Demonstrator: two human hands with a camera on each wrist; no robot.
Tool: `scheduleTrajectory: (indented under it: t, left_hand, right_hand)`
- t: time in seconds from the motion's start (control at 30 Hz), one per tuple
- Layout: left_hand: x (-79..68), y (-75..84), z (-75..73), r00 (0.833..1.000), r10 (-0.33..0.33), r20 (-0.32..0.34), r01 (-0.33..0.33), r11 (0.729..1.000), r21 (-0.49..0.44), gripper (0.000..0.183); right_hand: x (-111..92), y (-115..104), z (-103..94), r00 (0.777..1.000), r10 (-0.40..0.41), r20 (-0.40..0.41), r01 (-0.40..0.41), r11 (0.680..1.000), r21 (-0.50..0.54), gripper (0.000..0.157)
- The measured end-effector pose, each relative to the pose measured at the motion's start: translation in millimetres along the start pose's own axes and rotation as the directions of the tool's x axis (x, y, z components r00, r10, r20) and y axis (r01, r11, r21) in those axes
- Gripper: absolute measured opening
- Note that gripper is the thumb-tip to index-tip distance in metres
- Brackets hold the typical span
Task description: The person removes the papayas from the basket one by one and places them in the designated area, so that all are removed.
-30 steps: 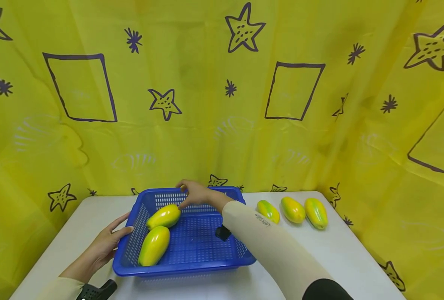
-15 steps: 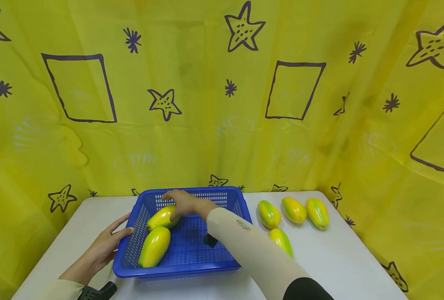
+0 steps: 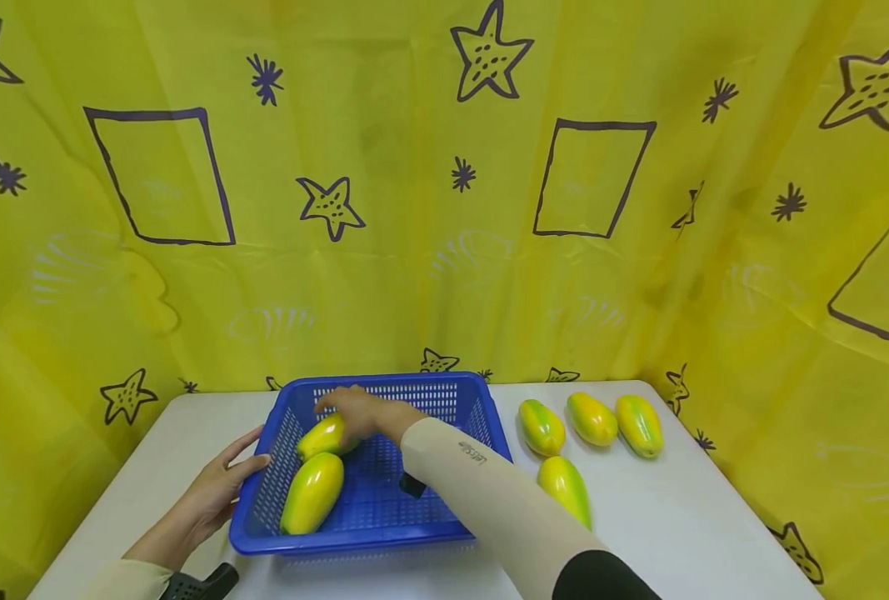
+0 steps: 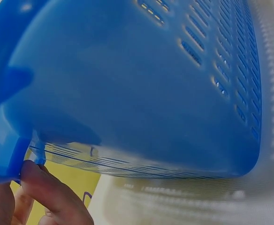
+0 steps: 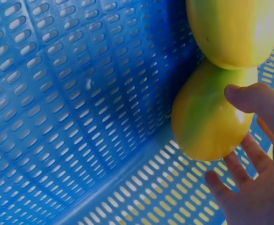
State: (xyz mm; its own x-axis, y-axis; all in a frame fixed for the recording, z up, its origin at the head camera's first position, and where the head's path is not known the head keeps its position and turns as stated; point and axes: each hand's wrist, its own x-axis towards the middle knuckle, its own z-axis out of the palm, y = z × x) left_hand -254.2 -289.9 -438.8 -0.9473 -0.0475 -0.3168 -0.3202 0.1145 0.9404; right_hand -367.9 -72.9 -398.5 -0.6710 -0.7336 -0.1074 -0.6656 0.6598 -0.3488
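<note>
At the left rim of a blue plastic basket [image 3: 369, 540], my left hand [image 3: 215, 492] holds on, the thumb over the edge. The left wrist view shows its fingers [image 4: 52, 192] pinching the corner. My right hand [image 3: 362, 414] reaches into the basket and grips a yellow-green papaya [image 3: 320, 436] at the back left. In the right wrist view the thumb [image 5: 242, 96] presses on this papaya [image 5: 207, 122], with the other fingers around its far side. A second papaya [image 3: 313, 493] lies in front of it, against the basket's left wall.
Right of the basket on the white table [image 3: 684, 517] lie a row of three papayas, left [image 3: 541, 427], middle [image 3: 591, 418] and right [image 3: 640, 425]. One more papaya [image 3: 564, 487] is nearer, partly behind the right sleeve. A yellow patterned curtain [image 3: 414, 292] hangs behind the table.
My right hand has moved left and down, from the papaya's right end to over it, with the thumb and fingers around it. The left hand stays on the rim.
</note>
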Motion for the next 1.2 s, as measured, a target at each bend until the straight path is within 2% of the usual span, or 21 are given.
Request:
scheduleTrajectory:
  t: [0.27, 0.7, 1.2]
  left_hand:
    - [2.4, -0.2, -0.1, 1.000, 0.001, -0.010, -0.001, 1.000, 0.019, 0.074]
    - [3.8, -2.7, -0.9, 1.000, 0.004, -0.012, -0.004, 1.000, 0.003, 0.075]
    - [3.2, -3.0, -0.6, 1.000, -0.002, -0.007, 0.002, 1.000, -0.012, 0.075]
  right_hand:
    - [4.6, -2.3, 4.8, 0.999, 0.010, 0.032, -0.007, 0.997, -0.071, 0.064]
    - [5.7, -2.0, 8.8, 1.000, 0.009, 0.020, -0.005, 0.986, -0.167, 0.064]
    - [1.2, 0.2, 8.5, 1.000, 0.020, -0.008, -0.021, 0.987, -0.158, 0.060]
